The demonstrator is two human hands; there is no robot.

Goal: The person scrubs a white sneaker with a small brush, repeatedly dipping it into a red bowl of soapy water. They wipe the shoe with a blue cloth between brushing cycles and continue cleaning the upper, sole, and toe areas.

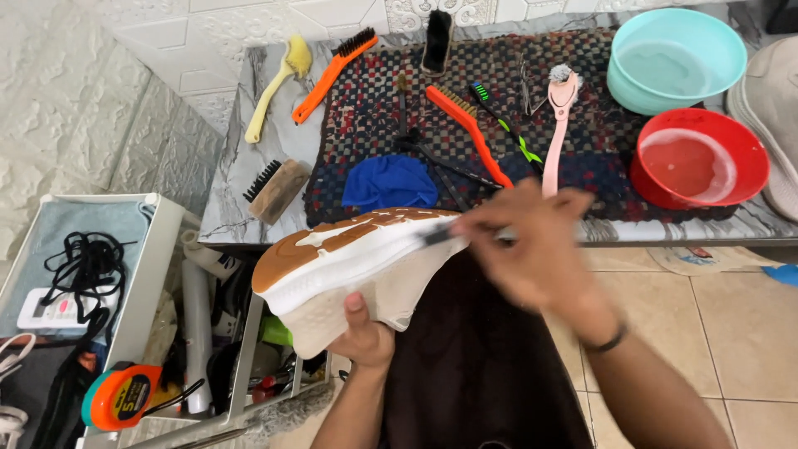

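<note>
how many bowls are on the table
2: a teal bowl at the far right corner, and a red bowl just in front of it, both holding water. None seems hidden.

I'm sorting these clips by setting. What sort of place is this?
Probably a small shoe-cleaning station at home or in a shop: brushes laid out on a woven mat, two water basins, and the hands working a white sneaker.

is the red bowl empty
No, the red bowl on the table holds a shallow pool of water, next to the light blue bowl.
</note>
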